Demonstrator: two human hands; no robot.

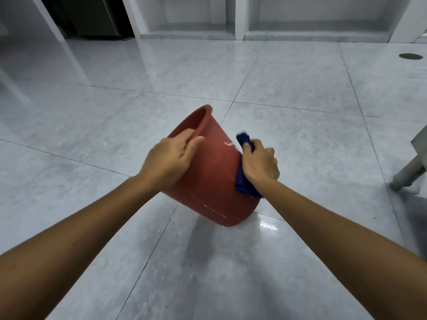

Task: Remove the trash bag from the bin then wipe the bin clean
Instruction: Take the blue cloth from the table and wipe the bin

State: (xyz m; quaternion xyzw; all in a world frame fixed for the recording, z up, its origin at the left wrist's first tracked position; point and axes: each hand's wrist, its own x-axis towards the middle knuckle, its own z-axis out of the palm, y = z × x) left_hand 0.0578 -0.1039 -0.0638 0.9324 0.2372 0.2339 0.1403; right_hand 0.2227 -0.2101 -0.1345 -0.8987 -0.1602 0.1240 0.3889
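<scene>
A red plastic bin [215, 181] is tilted away from me, its base edge resting on the floor and its open mouth facing up and to the left. My left hand [172, 158] grips the bin's rim, fingers over the lip. My right hand [260, 162] presses a dark blue cloth [243, 181] against the bin's right outer wall; part of the cloth sticks out above my fingers. White streaks mark the bin's wall near the cloth. No trash bag is in view.
Glossy grey floor tiles [300, 88] spread all around. White empty cabinet bays [300, 21] line the far wall. A grey furniture leg [409, 172] stands at the right edge. A round floor drain [410, 56] lies at the far right.
</scene>
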